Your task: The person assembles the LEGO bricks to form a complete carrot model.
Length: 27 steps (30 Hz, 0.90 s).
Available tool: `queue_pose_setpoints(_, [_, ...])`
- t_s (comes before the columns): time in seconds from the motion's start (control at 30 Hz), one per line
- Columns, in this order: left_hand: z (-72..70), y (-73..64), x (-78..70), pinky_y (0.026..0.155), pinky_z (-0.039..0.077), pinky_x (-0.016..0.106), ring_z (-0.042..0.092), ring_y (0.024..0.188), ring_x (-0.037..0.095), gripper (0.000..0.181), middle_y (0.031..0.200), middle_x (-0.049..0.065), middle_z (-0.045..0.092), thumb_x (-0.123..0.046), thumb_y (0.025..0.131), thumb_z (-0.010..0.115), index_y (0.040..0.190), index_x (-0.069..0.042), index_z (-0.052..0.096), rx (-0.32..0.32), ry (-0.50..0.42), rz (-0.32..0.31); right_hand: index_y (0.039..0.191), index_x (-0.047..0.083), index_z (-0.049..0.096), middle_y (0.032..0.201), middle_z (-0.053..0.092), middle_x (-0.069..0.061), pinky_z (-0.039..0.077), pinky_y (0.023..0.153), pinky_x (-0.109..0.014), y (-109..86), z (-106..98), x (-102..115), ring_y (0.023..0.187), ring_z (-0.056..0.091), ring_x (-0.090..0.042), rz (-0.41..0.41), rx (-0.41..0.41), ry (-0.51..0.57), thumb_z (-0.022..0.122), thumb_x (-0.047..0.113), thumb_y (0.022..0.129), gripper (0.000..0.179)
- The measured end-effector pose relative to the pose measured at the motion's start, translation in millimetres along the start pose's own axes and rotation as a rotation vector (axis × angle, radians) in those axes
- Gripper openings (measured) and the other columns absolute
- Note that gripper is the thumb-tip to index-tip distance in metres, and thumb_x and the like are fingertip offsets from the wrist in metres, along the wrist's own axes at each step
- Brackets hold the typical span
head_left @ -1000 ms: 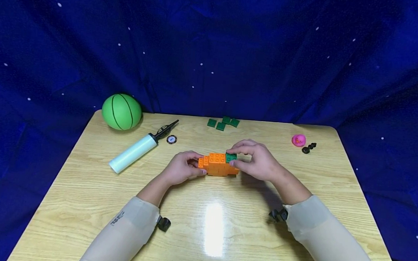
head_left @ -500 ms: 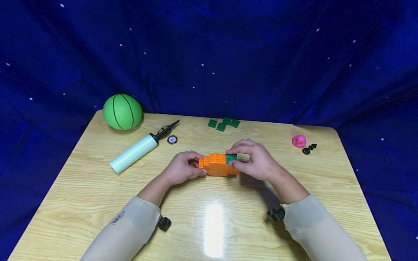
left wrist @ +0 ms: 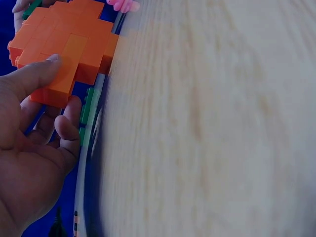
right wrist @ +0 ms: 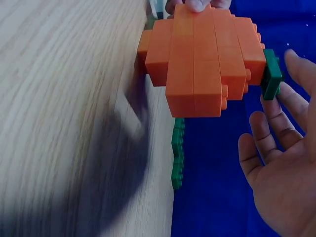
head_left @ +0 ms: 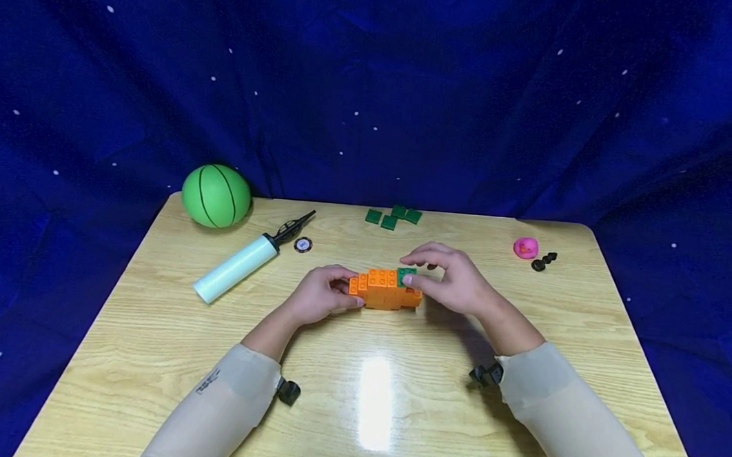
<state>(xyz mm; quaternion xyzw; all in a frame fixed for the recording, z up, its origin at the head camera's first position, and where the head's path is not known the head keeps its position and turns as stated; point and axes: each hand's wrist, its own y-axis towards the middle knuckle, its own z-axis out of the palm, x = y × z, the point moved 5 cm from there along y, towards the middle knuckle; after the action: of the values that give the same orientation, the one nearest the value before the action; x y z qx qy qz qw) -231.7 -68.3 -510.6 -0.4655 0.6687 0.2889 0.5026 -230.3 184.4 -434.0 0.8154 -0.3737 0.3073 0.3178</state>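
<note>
A stepped build of orange toy bricks (head_left: 382,296) stands near the middle of the table, studs upward in the head view. My left hand (head_left: 320,296) grips its left end, thumb on the near face and fingers behind, as the left wrist view (left wrist: 34,143) of the hand shows. At the right end of the build's top sits a flat green brick (right wrist: 271,76). My right hand (head_left: 456,281) is beside it, thumb tip right at the near edge of the green brick, index finger raised off its far side, the other fingers loosely bent.
Several flat green bricks (head_left: 388,223) lie near the table's far edge. To the left are a green ball (head_left: 216,196), a hand pump (head_left: 236,268) and a round chip (head_left: 303,244). A pink rubber duck (head_left: 526,248) and a small black piece (head_left: 539,265) are at right.
My right index finger has lifted away from the green brick, and the right hand has opened a little. The left hand keeps its grip on the orange build.
</note>
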Motion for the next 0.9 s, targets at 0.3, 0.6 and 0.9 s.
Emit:
queue_pose_setpoints(0.3, [0.0, -0.8, -0.3, 0.081, 0.058, 0.032, 0.068, 0.093, 0.019, 0.045, 0.11, 0.006, 0.069, -0.016, 0.083, 0.089, 0.125, -0.007, 0.073, 0.006, -0.001, -0.002, 0.12, 0.013, 0.076, 0.117, 0.071, 0.0, 0.053, 0.085, -0.038, 4.9, -3.1, -10.0, 0.103, 0.062, -0.016, 0.046, -0.038, -0.023, 0.07, 0.019, 0.101, 0.021])
queue_pose_setpoints(0.6, [1.2, -1.4, -2.3, 0.084, 0.058, 0.032, 0.068, 0.095, 0.018, 0.044, 0.111, 0.006, 0.068, -0.014, 0.084, 0.088, 0.124, -0.006, 0.073, 0.001, 0.014, 0.012, 0.125, 0.011, 0.074, 0.117, 0.072, -0.007, 0.052, 0.084, -0.04, 15.3, -0.8, -21.4, 0.095, 0.062, -0.018, 0.101, -0.101, 0.002, 0.065, 0.02, 0.104, 0.024])
queue_pose_setpoints(0.9, [2.3, -1.9, -0.6, 0.085, 0.058, 0.032, 0.069, 0.097, 0.018, 0.045, 0.114, 0.005, 0.067, -0.015, 0.086, 0.087, 0.127, -0.007, 0.072, -0.001, 0.007, 0.007, 0.129, 0.013, 0.072, 0.113, 0.071, -0.001, 0.051, 0.082, -0.038, 28.7, 3.0, -34.0, 0.093, 0.061, -0.019, 0.171, -0.136, -0.028, 0.063, 0.027, 0.106, 0.028])
